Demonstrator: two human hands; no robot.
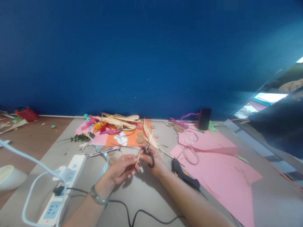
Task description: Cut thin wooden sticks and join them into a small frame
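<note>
The left hand [123,167] pinches a short, slim, straw-coloured strip [137,160], held tilted, while the right hand [155,162] grips black-handled scissors [152,158].

Scissors [150,154] in the right hand [155,163], glue gun [184,177] just right, paper sheets [227,178] beyond, power strip [55,200] out left, leaf strips [118,120] behind

L grip [121,169] w/ pale strip [137,160], R grip [156,164] w/ scissors [152,160], glue gun [184,178], pink paper [227,176] to R

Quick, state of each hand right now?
Left hand: closed, pinching a small pale strip.
Right hand: closed, holding dark-handled scissors.
</note>
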